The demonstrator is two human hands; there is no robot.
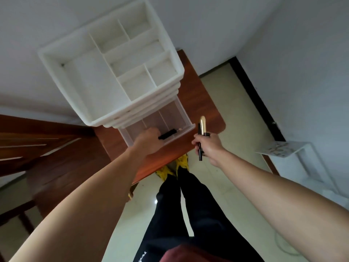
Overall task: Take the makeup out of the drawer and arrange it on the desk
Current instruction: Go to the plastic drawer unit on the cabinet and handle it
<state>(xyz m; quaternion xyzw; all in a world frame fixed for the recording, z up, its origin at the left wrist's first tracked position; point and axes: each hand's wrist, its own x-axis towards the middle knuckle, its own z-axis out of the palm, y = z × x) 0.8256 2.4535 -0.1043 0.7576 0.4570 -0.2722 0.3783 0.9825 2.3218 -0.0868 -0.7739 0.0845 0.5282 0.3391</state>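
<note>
I count 2 hands: left hand (149, 139) and right hand (208, 146). Makeup items, 3 in total: 1 gold tube (203, 124) + 1 slim black stick (199, 148) in the right, 1 black tube (167, 134) in the drawer (166, 116). Open drawers: 1, w/ approx. 3 sections. 1 white organizer (62, 53), its top tray has 6 compartments. 1 desk (200, 103), 2 yellow shoes (182, 161)

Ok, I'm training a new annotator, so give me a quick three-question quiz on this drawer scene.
1. True or false: the clear drawer is shut.
2. The right hand holds: A) a gold tube and a black pen; B) a brush; C) nothing.
3. Which hand grips the black stick in the drawer?
Key: 1 false; 2 A; 3 the left hand.
</note>
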